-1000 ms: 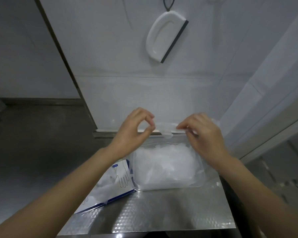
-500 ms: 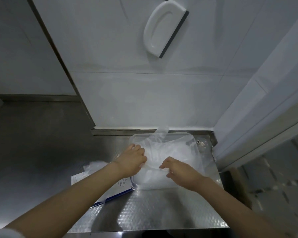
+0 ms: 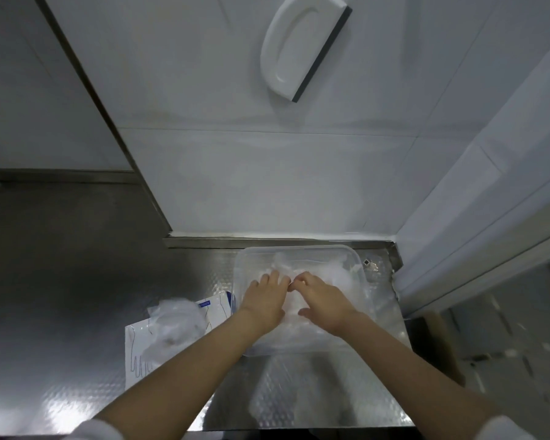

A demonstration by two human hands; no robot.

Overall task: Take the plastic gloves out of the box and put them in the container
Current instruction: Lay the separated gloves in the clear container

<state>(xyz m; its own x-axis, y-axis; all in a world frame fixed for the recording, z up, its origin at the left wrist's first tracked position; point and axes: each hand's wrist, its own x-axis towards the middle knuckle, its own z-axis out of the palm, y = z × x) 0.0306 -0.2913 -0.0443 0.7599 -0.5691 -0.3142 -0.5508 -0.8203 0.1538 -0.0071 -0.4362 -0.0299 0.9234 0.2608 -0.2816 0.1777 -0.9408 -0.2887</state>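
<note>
Left hand (image 3: 264, 296) lower; box (image 3: 215, 312) beside container (image 3: 302, 247)

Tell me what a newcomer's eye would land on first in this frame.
The hands draw the eye first: the left hand and right hand lie palm-down, fingertips nearly meeting, on the plastic gloves inside the clear container at the back of the steel counter. To its left lies the white box with clear plastic bulging from it. A white squeegee hangs on the tiled wall above.
</note>
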